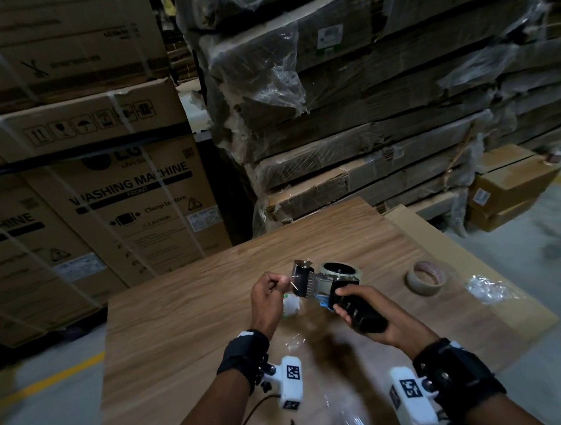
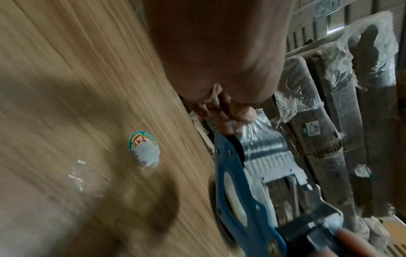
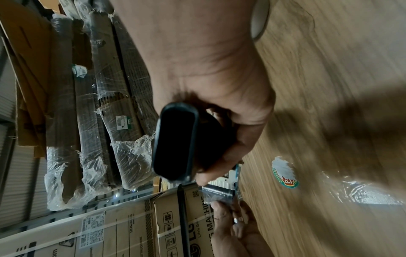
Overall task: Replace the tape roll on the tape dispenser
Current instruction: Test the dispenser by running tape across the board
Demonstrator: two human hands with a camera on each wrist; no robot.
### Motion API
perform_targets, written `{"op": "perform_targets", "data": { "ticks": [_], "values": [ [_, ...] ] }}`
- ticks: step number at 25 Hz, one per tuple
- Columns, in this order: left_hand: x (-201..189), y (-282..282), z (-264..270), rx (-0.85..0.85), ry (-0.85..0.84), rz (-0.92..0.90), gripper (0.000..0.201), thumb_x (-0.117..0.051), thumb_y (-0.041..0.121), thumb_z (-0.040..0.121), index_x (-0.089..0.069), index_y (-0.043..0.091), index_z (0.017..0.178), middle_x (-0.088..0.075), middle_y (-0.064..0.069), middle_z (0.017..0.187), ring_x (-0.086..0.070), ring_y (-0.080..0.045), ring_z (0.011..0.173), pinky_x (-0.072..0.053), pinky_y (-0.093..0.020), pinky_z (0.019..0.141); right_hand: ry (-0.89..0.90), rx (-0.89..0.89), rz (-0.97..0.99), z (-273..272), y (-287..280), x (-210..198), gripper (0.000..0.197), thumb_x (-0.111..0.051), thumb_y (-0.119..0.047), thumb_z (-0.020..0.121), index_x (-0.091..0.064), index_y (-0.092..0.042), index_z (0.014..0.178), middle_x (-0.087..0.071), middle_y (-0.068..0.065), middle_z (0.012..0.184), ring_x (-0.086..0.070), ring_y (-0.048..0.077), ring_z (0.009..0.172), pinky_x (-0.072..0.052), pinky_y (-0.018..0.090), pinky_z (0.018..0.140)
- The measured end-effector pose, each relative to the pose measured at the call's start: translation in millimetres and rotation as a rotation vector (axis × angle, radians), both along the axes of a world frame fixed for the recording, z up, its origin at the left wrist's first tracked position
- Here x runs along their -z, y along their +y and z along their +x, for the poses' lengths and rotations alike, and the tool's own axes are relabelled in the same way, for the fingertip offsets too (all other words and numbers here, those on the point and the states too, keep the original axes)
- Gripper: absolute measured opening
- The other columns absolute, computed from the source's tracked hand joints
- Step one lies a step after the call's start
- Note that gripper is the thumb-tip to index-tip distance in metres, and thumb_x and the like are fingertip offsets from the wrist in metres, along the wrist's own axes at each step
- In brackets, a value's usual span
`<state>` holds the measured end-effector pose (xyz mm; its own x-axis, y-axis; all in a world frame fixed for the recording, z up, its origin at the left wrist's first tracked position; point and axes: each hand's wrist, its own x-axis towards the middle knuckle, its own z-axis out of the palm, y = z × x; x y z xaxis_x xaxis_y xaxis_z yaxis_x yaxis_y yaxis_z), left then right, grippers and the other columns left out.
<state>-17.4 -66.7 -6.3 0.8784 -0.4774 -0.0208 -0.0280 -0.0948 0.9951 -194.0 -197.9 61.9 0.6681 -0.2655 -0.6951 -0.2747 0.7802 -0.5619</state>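
Observation:
My right hand [image 1: 355, 310] grips the black handle [image 3: 175, 144] of the tape dispenser [image 1: 324, 284], held just above the wooden table [image 1: 187, 318]. A tape roll [image 1: 341, 271] sits on the dispenser's hub. At the dispenser's front end my left hand [image 1: 271, 291] pinches the clear tape end [image 2: 257, 132], pulled out past the roller. The blue side plate [image 2: 232, 182] and metal blade guard [image 1: 301, 270] face left. A second, nearly spent tape roll [image 1: 426, 278] lies flat on the table to the right.
A torn round sticker [image 2: 144, 153] and bits of clear plastic wrap [image 1: 490, 289] lie on the table. Stacked washing-machine cartons [image 1: 105, 198] stand at the left, and wrapped flat cardboard stacks [image 1: 364, 107] rise behind. A cardboard sheet [image 1: 447, 250] lies under the table's right edge.

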Motion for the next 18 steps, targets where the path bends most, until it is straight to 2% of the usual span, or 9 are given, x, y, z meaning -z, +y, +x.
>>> {"op": "perform_targets", "data": {
  "ticks": [2,4,6,10,12,16,18],
  "values": [
    [-4,3,1,0.052,0.075,-0.011,0.007,-0.061,0.0,0.094,-0.065,-0.002,0.088,-0.073,-0.016,0.085,-0.069,-0.02,0.078,-0.056,-0.024,0.071,0.009,-0.011,0.003,-2,0,-1,0.022,-0.062,-0.012,0.095,-0.066,0.01,0.093,-0.065,0.014,0.067,-0.061,0.014,0.041,-0.052,0.019,0.039],
    [-6,5,3,0.081,0.073,-0.028,0.007,-0.062,-0.002,0.092,-0.065,-0.009,0.089,-0.073,-0.02,0.086,-0.069,-0.017,0.076,-0.054,-0.023,0.07,0.005,-0.02,0.006,-3,2,-2,0.022,-0.061,-0.012,0.095,-0.066,0.008,0.091,-0.064,0.014,0.068,-0.061,0.014,0.041,-0.052,0.019,0.039],
    [-6,5,4,0.06,-0.008,-0.052,0.005,-0.065,0.0,0.091,-0.067,-0.004,0.088,-0.074,-0.02,0.089,-0.07,-0.018,0.08,-0.054,-0.027,0.075,-0.001,0.002,0.003,-1,4,0,0.021,-0.061,-0.012,0.095,-0.066,0.008,0.092,-0.064,0.015,0.068,-0.061,0.014,0.042,-0.052,0.019,0.039],
    [-13,-2,-17,-0.053,-0.136,-0.106,0.007,-0.06,0.006,0.095,-0.062,0.011,0.091,-0.076,-0.004,0.094,-0.072,-0.016,0.093,-0.057,-0.029,0.083,0.0,0.069,0.021,7,8,1,0.022,-0.062,-0.014,0.094,-0.068,0.007,0.092,-0.065,0.014,0.066,-0.062,0.014,0.043,-0.052,0.019,0.039],
    [-17,-6,-26,-0.105,-0.169,-0.127,0.007,-0.056,0.006,0.098,-0.058,0.01,0.093,-0.076,0.0,0.092,-0.072,-0.011,0.093,-0.057,-0.026,0.083,-0.007,0.095,0.038,9,10,0,0.021,-0.062,-0.014,0.094,-0.068,0.006,0.092,-0.066,0.014,0.066,-0.063,0.014,0.044,-0.051,0.018,0.039],
    [-14,-7,-28,-0.122,-0.244,-0.092,0.006,-0.054,0.013,0.1,-0.055,0.011,0.094,-0.076,0.005,0.091,-0.072,-0.006,0.09,-0.057,-0.032,0.077,-0.022,0.118,0.047,10,16,-2,0.021,-0.059,-0.013,0.096,-0.067,0.005,0.088,-0.065,0.013,0.063,-0.063,0.013,0.043,-0.051,0.017,0.039],
    [-16,-6,-25,-0.106,-0.272,-0.091,0.01,-0.054,0.015,0.101,-0.055,0.009,0.093,-0.076,0.006,0.09,-0.072,-0.004,0.087,-0.057,-0.027,0.074,-0.022,0.128,0.056,9,16,-2,0.022,-0.06,-0.013,0.095,-0.068,0.006,0.088,-0.065,0.013,0.064,-0.063,0.014,0.043,-0.052,0.018,0.039]
  ]
}}
